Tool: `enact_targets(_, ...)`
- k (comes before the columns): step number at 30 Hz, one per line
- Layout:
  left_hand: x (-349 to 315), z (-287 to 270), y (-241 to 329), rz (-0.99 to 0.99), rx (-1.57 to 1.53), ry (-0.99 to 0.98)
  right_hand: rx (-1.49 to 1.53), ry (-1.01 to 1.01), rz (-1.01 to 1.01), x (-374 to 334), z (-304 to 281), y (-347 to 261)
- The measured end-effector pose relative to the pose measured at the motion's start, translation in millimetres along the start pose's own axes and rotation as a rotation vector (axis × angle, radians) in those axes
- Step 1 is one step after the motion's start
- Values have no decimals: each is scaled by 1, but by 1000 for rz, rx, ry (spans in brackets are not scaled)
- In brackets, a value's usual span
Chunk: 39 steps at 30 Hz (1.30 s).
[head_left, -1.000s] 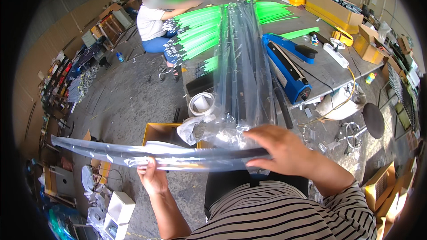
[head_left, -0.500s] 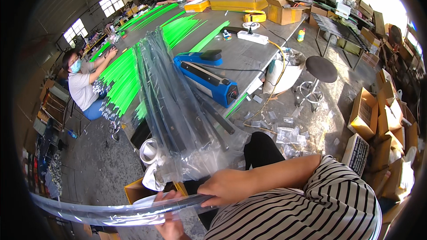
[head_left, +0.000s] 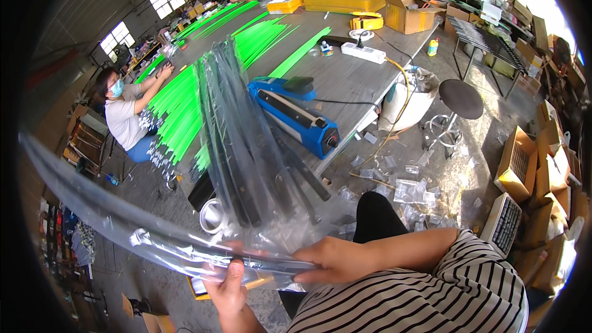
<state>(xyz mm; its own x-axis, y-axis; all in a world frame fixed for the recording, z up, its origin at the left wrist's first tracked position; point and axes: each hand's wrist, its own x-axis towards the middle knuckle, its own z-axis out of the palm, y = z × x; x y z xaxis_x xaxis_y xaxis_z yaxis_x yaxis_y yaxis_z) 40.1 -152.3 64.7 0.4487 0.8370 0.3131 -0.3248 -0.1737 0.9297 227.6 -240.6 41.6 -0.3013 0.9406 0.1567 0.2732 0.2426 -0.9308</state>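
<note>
A long clear plastic sleeve with a dark rod-like thing inside (head_left: 154, 248) stretches from my hands out to the far left, its outer end raised. My left hand (head_left: 229, 287) is closed round it from below, thumb over the top. My right hand (head_left: 336, 259) grips its right end in front of my striped shirt. Just beyond lies a pile of similar sleeved dark rods (head_left: 237, 142) on the table, their near ends overhanging its edge. A blue heat sealer (head_left: 296, 117) stands right of the pile.
Bundles of green rods (head_left: 176, 111) cover the table's left side, where a masked co-worker (head_left: 126, 108) sits. A white power strip (head_left: 364, 52) lies further back. Right of the table stand a white sack (head_left: 401, 102) and a round stool (head_left: 461, 98). Plastic scraps litter the floor.
The sleeve's far left end has swung upward, so it now slants. My left hand's thumb has come over the top of the sleeve. The whole view has shifted slightly.
</note>
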Motion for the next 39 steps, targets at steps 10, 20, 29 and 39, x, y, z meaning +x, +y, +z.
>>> enact_targets(10,36,-13,-18,96,347,161,-61,858,337,-46,-160,17)
enact_targets(20,25,1,-26,25,489,195,238,917,310,-42,-145,67)
enact_targets(29,33,87,-26,-135,53,-237,229,388,-62,3,-42,4)
enact_targets(39,51,55,-21,-83,-102,-68,-1,280,-114,24,-32,16)
